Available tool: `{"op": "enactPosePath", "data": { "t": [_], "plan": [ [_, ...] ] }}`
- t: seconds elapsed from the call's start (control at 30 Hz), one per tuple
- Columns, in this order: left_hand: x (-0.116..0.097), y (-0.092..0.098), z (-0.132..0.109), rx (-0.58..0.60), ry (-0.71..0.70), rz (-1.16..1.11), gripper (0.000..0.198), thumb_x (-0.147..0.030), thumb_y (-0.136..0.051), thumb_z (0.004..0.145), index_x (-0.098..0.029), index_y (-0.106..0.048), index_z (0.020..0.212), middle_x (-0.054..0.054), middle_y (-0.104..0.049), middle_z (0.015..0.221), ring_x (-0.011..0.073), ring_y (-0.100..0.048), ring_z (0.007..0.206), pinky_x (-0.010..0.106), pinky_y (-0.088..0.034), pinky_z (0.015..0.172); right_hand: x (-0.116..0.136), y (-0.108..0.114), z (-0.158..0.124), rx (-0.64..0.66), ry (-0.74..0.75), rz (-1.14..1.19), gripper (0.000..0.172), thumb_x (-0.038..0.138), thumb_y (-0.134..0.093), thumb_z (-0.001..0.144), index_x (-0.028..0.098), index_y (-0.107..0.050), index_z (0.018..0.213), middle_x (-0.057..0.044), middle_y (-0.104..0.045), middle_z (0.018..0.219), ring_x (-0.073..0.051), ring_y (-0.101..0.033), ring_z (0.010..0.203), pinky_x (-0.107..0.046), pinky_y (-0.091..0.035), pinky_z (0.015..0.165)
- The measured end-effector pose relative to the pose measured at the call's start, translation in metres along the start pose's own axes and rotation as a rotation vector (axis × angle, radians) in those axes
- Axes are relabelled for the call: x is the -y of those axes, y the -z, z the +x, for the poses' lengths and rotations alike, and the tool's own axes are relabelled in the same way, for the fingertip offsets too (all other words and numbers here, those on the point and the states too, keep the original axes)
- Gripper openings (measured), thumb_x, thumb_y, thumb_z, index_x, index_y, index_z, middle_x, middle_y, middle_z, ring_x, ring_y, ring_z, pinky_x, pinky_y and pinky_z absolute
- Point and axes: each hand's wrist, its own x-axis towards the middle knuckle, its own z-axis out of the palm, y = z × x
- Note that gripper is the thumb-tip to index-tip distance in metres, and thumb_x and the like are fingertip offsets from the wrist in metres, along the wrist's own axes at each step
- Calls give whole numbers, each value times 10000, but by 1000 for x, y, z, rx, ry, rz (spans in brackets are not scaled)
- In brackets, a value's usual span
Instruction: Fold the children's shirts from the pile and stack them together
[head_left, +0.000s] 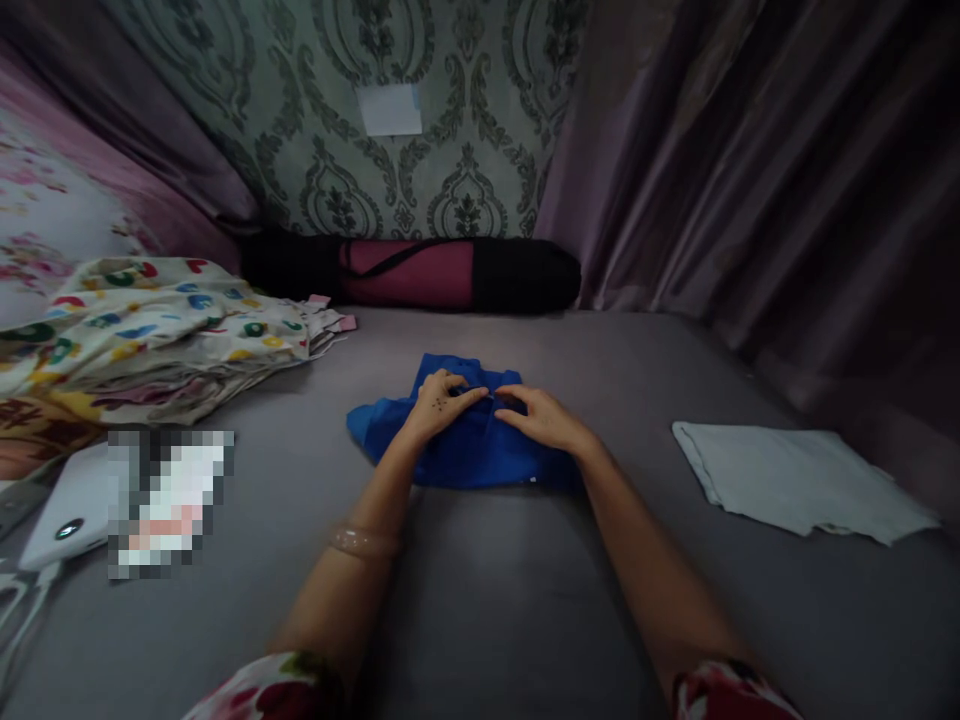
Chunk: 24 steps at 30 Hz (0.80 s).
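A bright blue shirt lies bunched on the grey bed sheet, in the middle of the view. My left hand is on its upper part, fingers curled and thumb stretched to the right, gripping the cloth. From the right, my right hand pinches the same part of the shirt between thumb and fingers. The fingertips of both hands nearly meet. What exactly lies between them is too small to make out. A lighter blue piece of the shirt sticks out at the left.
To the right lies a folded pale cloth. Patterned fabrics are heaped at the left, with a white power bank and cable nearer me. A black and maroon long bag rests against the wall; curtains hang at the right.
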Motion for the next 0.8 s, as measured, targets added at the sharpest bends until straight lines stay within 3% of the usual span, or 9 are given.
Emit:
{"op": "enactPosePath", "data": {
  "t": [0.17,0.27,0.37,0.43,0.53,0.6,0.8],
  "plan": [
    [-7,29,-6,-78,29,-151,407,-538,-542,859,-176,-702,953,28,-674,864,173,-585,796,270,-431,712,-11,-6,3,-101,-67,25,264,403,-537,890,200,-703,915,-34,-713,855,-184,-633,788,-314,-471,752],
    [-3,57,-11,-125,67,-167,407,-524,-540,851,-149,-695,885,17,-648,772,149,-556,716,246,-403,634,-15,-2,1,-161,-125,88,311,474,-554,855,191,-682,833,-18,-676,754,-169,-598,706,-292,-454,683],
    [3,80,-17,-76,115,-156,382,-520,-592,805,-148,-679,793,-11,-588,650,123,-508,623,232,-360,569,-15,-2,1,-159,-191,134,339,515,-567,821,188,-650,786,-8,-633,700,-157,-561,651,-283,-432,632],
    [6,90,-21,37,125,-148,360,-514,-631,768,-158,-683,790,-15,-596,650,122,-515,621,231,-368,576,-13,-3,0,-142,-202,148,332,519,-576,802,191,-621,773,2,-604,687,-148,-537,637,-279,-420,619],
    [13,95,-25,288,136,-147,329,-477,-687,696,-176,-689,829,3,-658,729,154,-574,697,253,-425,652,-8,-1,-1,-90,-184,157,300,497,-595,777,197,-584,786,9,-578,719,-143,-520,663,-275,-419,634],
    [19,92,-26,382,157,-119,330,-440,-714,646,-185,-682,853,12,-674,767,173,-592,733,268,-443,675,-4,2,-2,-52,-178,156,277,473,-602,768,200,-568,796,8,-571,748,-140,-512,683,-274,-418,649],
    [39,78,-22,398,159,-55,317,-384,-730,600,-185,-657,835,-2,-637,770,162,-565,735,259,-427,664,3,9,-5,26,-191,178,273,465,-621,755,212,-520,769,26,-522,729,-129,-475,662,-266,-397,633]
  ]
}}
